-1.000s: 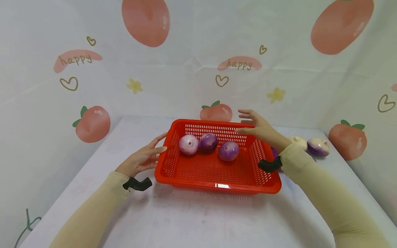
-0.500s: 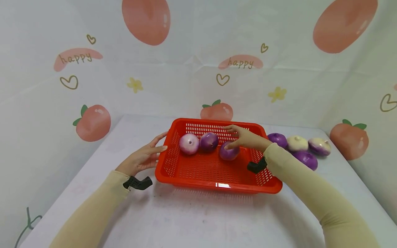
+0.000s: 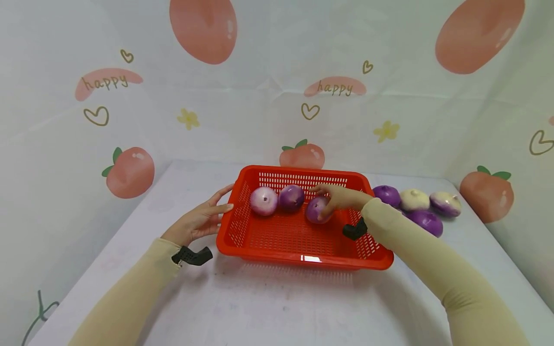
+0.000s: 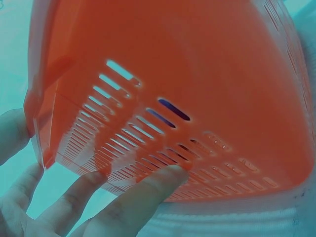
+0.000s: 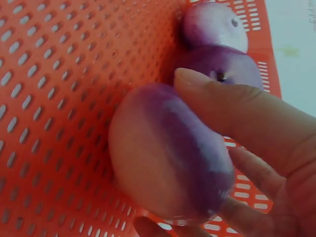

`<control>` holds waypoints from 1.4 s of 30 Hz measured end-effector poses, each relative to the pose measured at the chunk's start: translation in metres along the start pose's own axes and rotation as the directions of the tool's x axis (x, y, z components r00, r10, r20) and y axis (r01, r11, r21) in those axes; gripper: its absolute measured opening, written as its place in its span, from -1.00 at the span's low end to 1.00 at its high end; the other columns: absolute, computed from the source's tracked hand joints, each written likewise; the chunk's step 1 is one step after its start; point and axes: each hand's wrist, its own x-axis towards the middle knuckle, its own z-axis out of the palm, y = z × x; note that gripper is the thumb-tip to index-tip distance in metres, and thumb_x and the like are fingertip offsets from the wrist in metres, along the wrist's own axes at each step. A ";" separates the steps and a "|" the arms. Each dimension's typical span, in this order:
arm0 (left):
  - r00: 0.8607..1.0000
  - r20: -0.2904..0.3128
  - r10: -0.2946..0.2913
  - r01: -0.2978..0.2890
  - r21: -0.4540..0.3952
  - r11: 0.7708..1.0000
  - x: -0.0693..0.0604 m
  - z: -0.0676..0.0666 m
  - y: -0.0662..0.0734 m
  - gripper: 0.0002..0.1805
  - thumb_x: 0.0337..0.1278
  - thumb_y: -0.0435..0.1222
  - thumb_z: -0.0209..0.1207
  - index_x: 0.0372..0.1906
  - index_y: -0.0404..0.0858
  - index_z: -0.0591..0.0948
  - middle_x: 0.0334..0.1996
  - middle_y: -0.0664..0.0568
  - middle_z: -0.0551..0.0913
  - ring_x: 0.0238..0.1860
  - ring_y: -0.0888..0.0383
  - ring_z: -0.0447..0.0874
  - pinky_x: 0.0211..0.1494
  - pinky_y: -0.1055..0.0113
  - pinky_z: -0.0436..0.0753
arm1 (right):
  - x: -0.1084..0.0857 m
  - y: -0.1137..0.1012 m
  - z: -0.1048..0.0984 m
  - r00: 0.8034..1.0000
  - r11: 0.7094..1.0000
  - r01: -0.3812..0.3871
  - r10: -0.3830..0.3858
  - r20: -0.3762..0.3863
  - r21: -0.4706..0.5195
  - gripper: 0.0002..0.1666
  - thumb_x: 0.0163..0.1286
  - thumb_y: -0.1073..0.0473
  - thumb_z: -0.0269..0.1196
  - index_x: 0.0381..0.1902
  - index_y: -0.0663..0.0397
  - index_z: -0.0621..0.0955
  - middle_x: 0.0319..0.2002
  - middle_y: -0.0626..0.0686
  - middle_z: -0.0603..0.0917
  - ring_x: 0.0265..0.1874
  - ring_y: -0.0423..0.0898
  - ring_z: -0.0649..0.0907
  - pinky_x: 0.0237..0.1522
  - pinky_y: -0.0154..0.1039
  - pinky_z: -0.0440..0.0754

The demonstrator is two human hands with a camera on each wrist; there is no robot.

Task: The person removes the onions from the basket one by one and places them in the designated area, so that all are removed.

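Note:
A red perforated basket [image 3: 298, 262] holds three purple-and-white onion-like vegetables. The left hand [image 3: 195, 223] holds the basket's left side, thumb at the rim and fingers on the outer wall; in the left wrist view its fingertips [image 4: 175, 173] touch the slotted wall [image 4: 187, 64]. Inside the basket, the right hand [image 3: 339, 198] grips the rightmost vegetable [image 3: 315, 209], thumb on the near side and fingers around the far side. The right wrist view shows that vegetable [image 5: 168, 153] within the curve of the right hand [image 5: 266, 163]. Beside it are the dark purple one [image 3: 291, 198] and the paler one [image 3: 264, 201].
On the white table [image 3: 242, 312], right of the basket, lie several more vegetables: purple ones [image 3: 426, 223], a cream one [image 3: 414, 200] and a cream-and-purple one [image 3: 446, 204]. A printed cloth [image 3: 246, 120] hangs behind and at both sides.
The right hand has moved left and down from above the basket's right rim to the rightmost vegetable, and its fingers have closed around it. The left hand and basket have stayed nearly still.

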 end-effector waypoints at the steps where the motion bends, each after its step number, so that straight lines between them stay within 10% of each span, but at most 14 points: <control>1: 1.000 0.003 0.001 -0.001 0.001 1.000 0.000 0.000 0.000 -0.30 0.41 -0.26 0.03 0.47 0.35 0.07 0.10 -0.03 0.41 -0.08 0.07 0.64 -0.04 0.09 0.71 | 0.000 -0.001 0.000 1.000 1.000 -0.010 0.010 0.007 0.003 -0.02 0.10 0.26 0.45 0.44 0.10 0.25 0.34 0.31 0.31 0.26 0.26 0.41 0.26 0.11 0.47; 20: 1.000 0.004 0.000 0.000 -0.004 1.000 0.002 0.000 0.000 -0.32 0.44 -0.27 0.00 0.47 0.35 0.08 0.14 -0.05 0.39 -0.08 0.06 0.65 -0.06 0.09 0.71 | 0.001 -0.007 0.005 0.998 0.983 -0.065 0.066 -0.002 -0.171 -0.05 -0.02 0.17 0.53 0.34 -0.03 0.38 0.24 0.20 0.43 0.19 0.16 0.47 0.23 0.11 0.49; 42: 1.000 0.018 0.005 -0.005 0.003 1.000 0.001 -0.001 0.000 -0.28 0.43 -0.28 0.01 0.49 0.32 0.03 0.13 -0.03 0.39 -0.07 0.08 0.64 -0.05 0.11 0.71 | -0.066 -0.014 -0.048 0.954 0.995 0.069 -0.043 -0.296 0.077 -0.12 0.13 -0.06 0.44 0.34 -0.10 0.31 0.20 0.16 0.45 0.06 0.06 0.57 0.10 -0.02 0.60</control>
